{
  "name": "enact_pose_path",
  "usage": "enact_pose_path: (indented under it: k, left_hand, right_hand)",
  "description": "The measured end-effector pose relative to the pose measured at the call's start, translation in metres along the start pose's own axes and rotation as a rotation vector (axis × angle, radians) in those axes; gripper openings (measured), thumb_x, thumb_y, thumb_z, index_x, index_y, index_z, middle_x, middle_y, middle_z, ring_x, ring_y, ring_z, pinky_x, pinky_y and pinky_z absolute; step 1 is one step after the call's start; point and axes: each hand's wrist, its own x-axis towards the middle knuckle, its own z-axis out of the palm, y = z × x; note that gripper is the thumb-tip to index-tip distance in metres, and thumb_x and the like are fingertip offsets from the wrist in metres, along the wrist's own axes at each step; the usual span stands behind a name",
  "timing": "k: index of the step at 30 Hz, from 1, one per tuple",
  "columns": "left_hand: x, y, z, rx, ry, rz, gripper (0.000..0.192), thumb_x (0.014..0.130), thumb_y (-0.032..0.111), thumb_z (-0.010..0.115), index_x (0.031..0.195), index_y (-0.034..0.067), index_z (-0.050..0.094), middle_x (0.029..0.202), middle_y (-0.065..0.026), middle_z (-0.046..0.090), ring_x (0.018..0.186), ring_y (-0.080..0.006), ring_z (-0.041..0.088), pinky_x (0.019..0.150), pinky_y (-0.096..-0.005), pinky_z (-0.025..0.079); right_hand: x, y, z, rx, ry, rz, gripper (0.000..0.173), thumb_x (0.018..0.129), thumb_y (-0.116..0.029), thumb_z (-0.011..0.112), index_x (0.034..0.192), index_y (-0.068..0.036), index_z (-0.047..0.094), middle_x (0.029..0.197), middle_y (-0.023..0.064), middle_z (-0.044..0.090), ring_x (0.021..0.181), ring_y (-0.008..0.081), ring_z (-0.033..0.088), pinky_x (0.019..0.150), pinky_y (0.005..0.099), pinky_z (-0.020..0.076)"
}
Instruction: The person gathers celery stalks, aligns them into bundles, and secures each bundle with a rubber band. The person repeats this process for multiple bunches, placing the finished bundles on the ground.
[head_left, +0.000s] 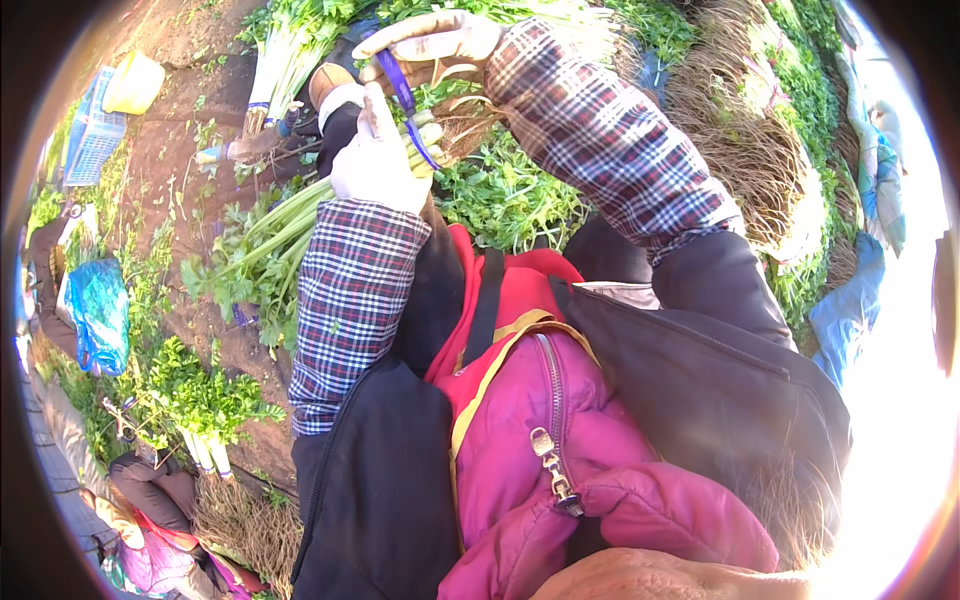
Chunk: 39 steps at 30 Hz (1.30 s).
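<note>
My gloved left hand (382, 161) is closed around a bunch of celery (289, 217), just below its root end. The leaves hang down to the left, and pale roots point to the right. A purple tie strip (400, 86) loops at the stalks near the roots and runs up to my gloved right hand (435, 45), which pinches it. The fingers of that hand partly hide the grip. Loose celery leaves (510, 191) lie beneath the roots.
Tied celery bunches (281, 64) lie at the upper left, and stacked ones with long roots (720, 142) on the right. A blue plastic basket (96, 127), a yellow container (135, 82) and a blue plastic bag (100, 315) are on the left. Another person (154, 540) is at the lower left.
</note>
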Motion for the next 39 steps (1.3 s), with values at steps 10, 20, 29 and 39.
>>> enact_pose_path:
  k: [10, 20, 29, 39]
  left_hand:
    - [0.007, 0.015, 0.023, 0.367, 0.013, 0.050, 0.032, 0.078, 0.023, 0.063, 0.105, 0.006, 0.058, 0.091, -0.0084, 0.063, 0.076, -0.0248, 0.064, 0.066, -0.0439, 0.049]
    - [0.012, 0.007, 0.006, 0.117, 0.126, -0.010, 0.023, 0.078, 0.028, 0.070, 0.090, 0.011, 0.062, 0.078, -0.0065, 0.064, 0.070, -0.0256, 0.065, 0.064, -0.0411, 0.053]
    - [-0.013, 0.009, -0.008, -0.076, 0.103, 0.225, 0.025, 0.071, 0.027, 0.074, 0.089, 0.013, 0.062, 0.079, -0.0065, 0.064, 0.074, -0.0273, 0.065, 0.067, -0.0398, 0.052]
    - [-0.004, 0.009, 0.004, 0.318, -0.134, 0.111, 0.050, 0.072, 0.030, 0.072, 0.113, 0.005, 0.058, 0.096, -0.0069, 0.061, 0.089, -0.0237, 0.062, 0.076, -0.0401, 0.048]
  right_hand:
    - [-0.147, 0.004, 0.150, -0.285, 0.445, -0.072, 0.055, 0.092, -0.023, 0.056, 0.143, -0.008, 0.041, 0.077, 0.0023, 0.056, 0.062, 0.0072, 0.048, 0.057, 0.0211, 0.0391]
    - [-0.224, 0.178, 0.128, -0.184, 0.970, 0.167, 0.035, 0.094, -0.007, 0.049, 0.129, -0.011, 0.056, 0.065, -0.0027, 0.044, 0.060, 0.0070, 0.041, 0.055, 0.0233, 0.0361]
    - [0.012, 0.181, -0.039, -1.091, 0.907, -0.360, 0.025, 0.093, -0.030, 0.053, 0.107, -0.015, 0.066, 0.086, 0.0154, 0.068, 0.079, 0.0348, 0.066, 0.074, 0.0416, 0.0524]
    - [0.027, -0.018, -0.004, -0.188, -0.229, 0.131, 0.063, 0.087, -0.010, 0.070, 0.141, -0.003, 0.039, 0.138, 0.0126, 0.045, 0.116, 0.0227, 0.054, 0.096, 0.0337, 0.0448]
